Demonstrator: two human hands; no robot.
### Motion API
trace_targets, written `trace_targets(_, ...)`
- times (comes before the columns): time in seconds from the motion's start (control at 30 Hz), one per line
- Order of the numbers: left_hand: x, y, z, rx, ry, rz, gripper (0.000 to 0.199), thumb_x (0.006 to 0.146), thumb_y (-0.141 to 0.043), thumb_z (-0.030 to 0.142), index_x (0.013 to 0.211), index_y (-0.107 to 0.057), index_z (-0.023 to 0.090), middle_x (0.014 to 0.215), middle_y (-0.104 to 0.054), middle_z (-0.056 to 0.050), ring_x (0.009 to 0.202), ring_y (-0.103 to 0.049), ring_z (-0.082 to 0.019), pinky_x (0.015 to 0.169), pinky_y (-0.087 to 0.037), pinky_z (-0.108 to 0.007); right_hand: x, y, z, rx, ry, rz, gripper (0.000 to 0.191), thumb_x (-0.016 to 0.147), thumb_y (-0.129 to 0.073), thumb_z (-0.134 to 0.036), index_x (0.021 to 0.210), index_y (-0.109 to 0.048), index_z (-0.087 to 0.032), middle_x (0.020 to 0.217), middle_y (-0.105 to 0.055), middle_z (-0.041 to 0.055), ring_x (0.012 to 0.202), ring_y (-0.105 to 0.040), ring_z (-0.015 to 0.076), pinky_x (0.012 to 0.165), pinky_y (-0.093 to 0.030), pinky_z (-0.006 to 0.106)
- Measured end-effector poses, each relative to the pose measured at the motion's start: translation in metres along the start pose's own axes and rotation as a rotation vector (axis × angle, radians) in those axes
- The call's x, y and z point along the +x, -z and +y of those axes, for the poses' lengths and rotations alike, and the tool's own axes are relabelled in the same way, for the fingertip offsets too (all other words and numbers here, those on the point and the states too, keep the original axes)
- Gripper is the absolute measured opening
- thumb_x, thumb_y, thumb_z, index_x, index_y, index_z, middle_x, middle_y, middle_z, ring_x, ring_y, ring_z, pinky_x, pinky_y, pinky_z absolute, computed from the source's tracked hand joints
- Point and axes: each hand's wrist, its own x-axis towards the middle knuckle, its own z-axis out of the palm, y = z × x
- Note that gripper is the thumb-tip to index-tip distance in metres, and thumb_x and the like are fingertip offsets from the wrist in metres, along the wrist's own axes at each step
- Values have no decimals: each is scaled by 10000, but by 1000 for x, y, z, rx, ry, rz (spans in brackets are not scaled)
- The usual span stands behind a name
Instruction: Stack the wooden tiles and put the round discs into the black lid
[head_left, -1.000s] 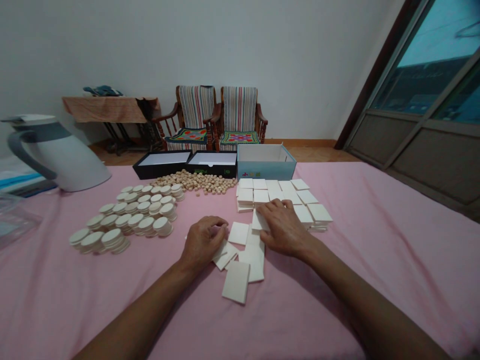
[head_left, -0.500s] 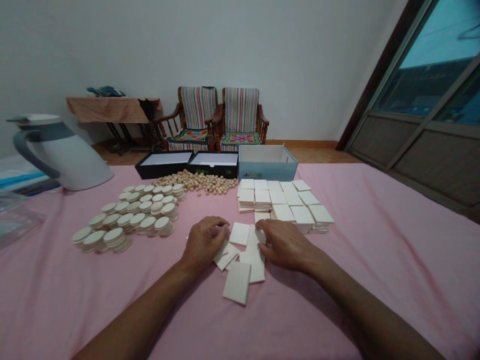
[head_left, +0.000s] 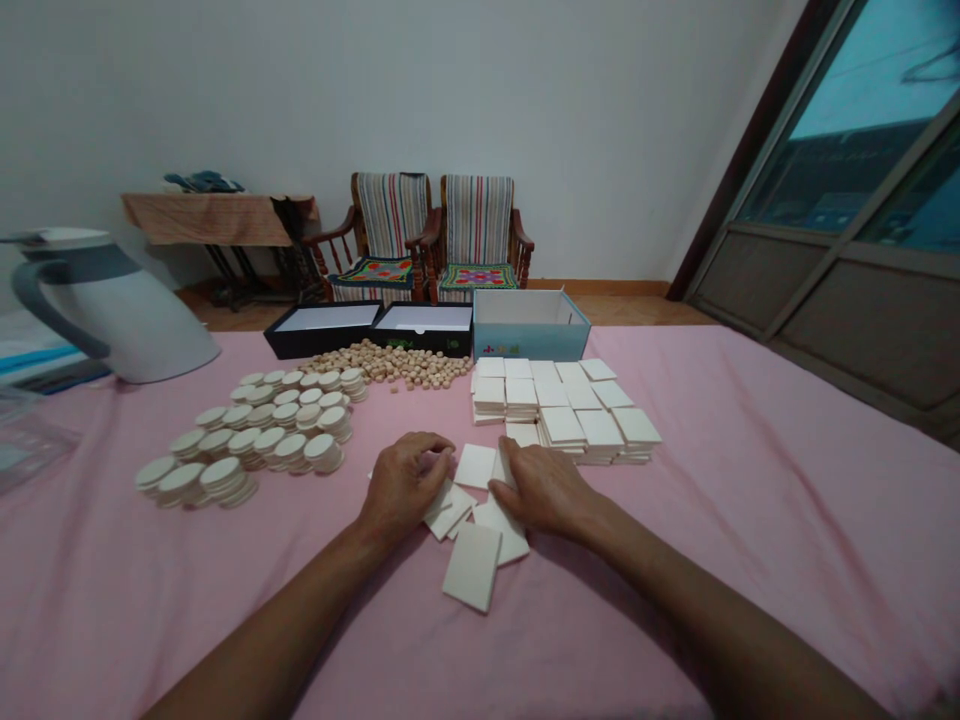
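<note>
My left hand (head_left: pixel 405 485) is curled, thumb and index fingertips close together, over loose white square tiles (head_left: pixel 448 512). Its palm hides part of them, and whatever its other fingers hold is out of sight. Opposite it, my right hand (head_left: pixel 540 485) pinches a white square tile (head_left: pixel 502 468) between thumb and fingers; the hand covers most of that piece. Between the hands lies another flat tile (head_left: pixel 475 466). Nearer me, a single tile (head_left: pixel 472 568) overlaps the edge of one under the right hand (head_left: pixel 504 535). Stacked square tiles (head_left: pixel 600 430) stand just beyond the right hand.
Stacks of round white discs (head_left: pixel 289 440) stand on the left. Small wooden pieces (head_left: pixel 390 365) are heaped before two black box parts (head_left: pixel 424 342) and a light blue box (head_left: pixel 532 342). A jug (head_left: pixel 142 320) stands far left on the pink cloth (head_left: pixel 750 520).
My right hand has moved slightly left, closer to the left hand, with the tile under its fingers. A tile beneath it has turned a little. The left hand stays almost still.
</note>
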Motion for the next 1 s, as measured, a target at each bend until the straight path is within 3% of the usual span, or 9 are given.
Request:
trace_targets(0.33, 0, 0, 0, 8, 0, -1, 159, 816, -538, 257, 795, -681, 190, 806, -710, -19, 761, -645, -171, 709, -459, -270, -7, 1, 1, 64, 65, -14, 352, 826, -480, -322, 1111, -539, -126, 919, -682, 136, 804, -636, 258, 608, -376, 309)
trace_targets(0.5, 1, 0, 2, 17, -2, 0, 172, 818, -521, 249, 793, -679, 186, 819, -712, -27, 772, -646, -176, 715, -463, -274, -10, 7, 17, 197, 108, 25, 379, 791, -509, -180, 1169, -531, -162, 937, -643, 79, 848, -581, 189, 703, -382, 277)
trace_targets(0.67, 0, 1, 3, 26, -6, 0, 180, 813, -514, 252, 787, -681, 188, 824, -715, -30, 782, -647, -181, 727, -467, -279, -16, 10, 20, 139, 242, 13, 370, 737, -555, -161, 1106, -563, -142, 1091, -568, 120, 1055, -475, 232, 869, -369, 323)
trace_targets(0.83, 1, 2, 4, 27, -4, 0, 178, 802, -511, 235, 788, -680, 184, 830, -719, -33, 786, -651, -185, 732, -475, -279, -19, 14, 14, 30, 231, -13, 331, 757, -551, -199, 1083, -561, -144, 1054, -581, 119, 1007, -481, 242, 878, -370, 352)
trace_targets(1.0, 2, 4, 0, 35, 13, 45, 172, 805, -527, 243, 808, -687, 178, 832, -724, -35, 793, -658, -186, 750, -479, -276, -23, 12, 7, -18, 120, -8, 266, 790, -561, -289, 1005, -568, -132, 1030, -577, 136, 961, -515, 249, 827, -393, 354)
